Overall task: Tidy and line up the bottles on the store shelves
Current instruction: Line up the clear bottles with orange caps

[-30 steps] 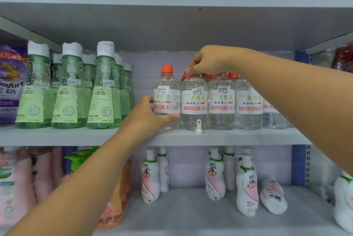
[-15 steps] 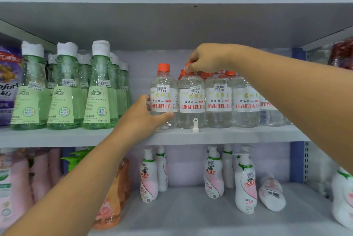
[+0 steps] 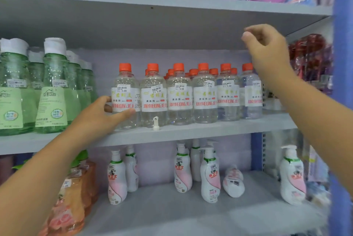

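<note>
Several clear bottles with orange caps and white labels stand in a row on the middle shelf (image 3: 191,132). My left hand (image 3: 103,115) grips the leftmost clear bottle (image 3: 125,90) low on its label, thumb across the front. My right hand (image 3: 267,52) hovers above the right end of the row, over the rightmost clear bottle (image 3: 251,92), fingers loosely curled and holding nothing. More orange-capped bottles stand behind the front row.
Green bottles with white caps (image 3: 53,86) fill the shelf's left part. A small white clip (image 3: 155,126) sits at the shelf edge. Below stand white-and-pink pump bottles (image 3: 209,176); one (image 3: 233,182) lies on its side. A blue upright (image 3: 342,102) bounds the right.
My right hand let go of the second bottle's cap and moved up and right, above the row's end. My left hand still holds the leftmost bottle. The camera turned.
</note>
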